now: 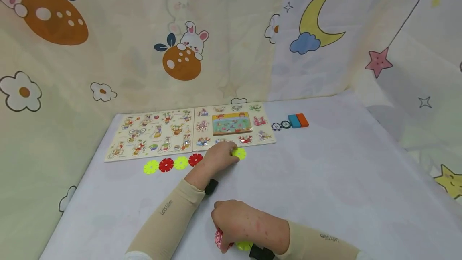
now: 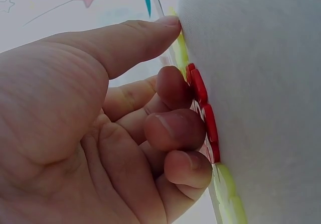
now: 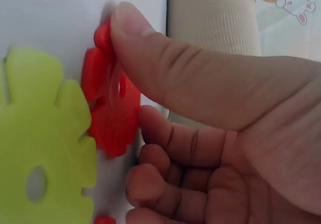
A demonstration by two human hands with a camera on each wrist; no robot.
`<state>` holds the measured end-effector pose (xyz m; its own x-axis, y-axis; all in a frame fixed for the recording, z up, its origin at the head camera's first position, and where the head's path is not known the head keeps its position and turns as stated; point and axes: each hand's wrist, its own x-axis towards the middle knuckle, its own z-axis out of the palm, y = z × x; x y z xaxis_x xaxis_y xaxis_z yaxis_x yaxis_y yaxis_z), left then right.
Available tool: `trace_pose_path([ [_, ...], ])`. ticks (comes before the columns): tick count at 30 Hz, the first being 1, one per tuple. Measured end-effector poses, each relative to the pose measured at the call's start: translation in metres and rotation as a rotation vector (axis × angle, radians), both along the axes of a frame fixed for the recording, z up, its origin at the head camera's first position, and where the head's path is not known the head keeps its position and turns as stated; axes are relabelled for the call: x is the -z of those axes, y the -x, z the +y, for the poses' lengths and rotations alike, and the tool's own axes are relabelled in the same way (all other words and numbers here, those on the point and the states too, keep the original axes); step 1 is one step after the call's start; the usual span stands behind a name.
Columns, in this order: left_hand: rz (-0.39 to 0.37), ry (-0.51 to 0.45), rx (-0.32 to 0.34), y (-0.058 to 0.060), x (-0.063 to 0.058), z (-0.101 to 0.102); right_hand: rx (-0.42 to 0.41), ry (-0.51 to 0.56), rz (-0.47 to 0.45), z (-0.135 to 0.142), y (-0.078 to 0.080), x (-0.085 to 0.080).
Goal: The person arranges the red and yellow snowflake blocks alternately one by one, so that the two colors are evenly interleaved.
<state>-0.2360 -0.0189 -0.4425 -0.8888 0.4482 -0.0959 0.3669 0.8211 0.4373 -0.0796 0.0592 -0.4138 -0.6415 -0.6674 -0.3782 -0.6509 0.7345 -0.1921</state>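
Observation:
In the head view my left hand (image 1: 217, 159) pinches the edge of a yellow-green notched flower disc (image 1: 239, 154), lying at the right end of a row of discs. Its thumb rests on that disc in the left wrist view, while other fingertips lie against red discs (image 2: 210, 126). Nearer the front edge, my right hand (image 1: 240, 222) pinches a red flower disc (image 3: 113, 98) between thumb and fingers, the disc tilted on its edge. Beside it lies another yellow-green disc (image 3: 55, 133), partly hidden under the wrist in the head view.
Left along the row are yellow-green (image 1: 151, 167) and red discs (image 1: 166, 165). Behind it lie two picture boards (image 1: 155, 156), one bearing a small colourful panel (image 1: 232, 123). Two round black-and-white chips (image 1: 276, 126), a blue block (image 1: 294, 121) and an orange block (image 1: 302, 120) are to the right.

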Motion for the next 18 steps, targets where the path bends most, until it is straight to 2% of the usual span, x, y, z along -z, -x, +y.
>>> trace_pose_path([
  [2, 0.003, 0.005, -0.001, 0.000, 0.000, 0.000, 0.013, 0.048, -0.056, 0.002, 0.002, -0.002],
  [5, 0.008, 0.002, 0.001, 0.000, -0.001, 0.000, 0.045, 0.185, -0.156, 0.011, 0.010, -0.010],
  [8, -0.003, -0.004, 0.005, 0.000, -0.003, 0.000, 0.155, 0.331, -0.194, 0.027, 0.030, -0.022],
  [9, -0.006, -0.002, 0.005, 0.001, -0.003, 0.000, 0.210, 0.375, -0.187, 0.034, 0.038, -0.026],
  [13, -0.021, -0.004, 0.008, 0.001, -0.004, -0.001, 0.512, 0.529, -0.170, 0.071, 0.074, -0.035],
  [16, -0.016, -0.002, 0.016, 0.001, -0.003, -0.001, 0.718, 0.576, -0.161, 0.097, 0.099, -0.029],
  [18, -0.009, 0.003, 0.023, 0.001, -0.003, -0.002, 0.823, 0.571, -0.139, 0.108, 0.112, -0.021],
])
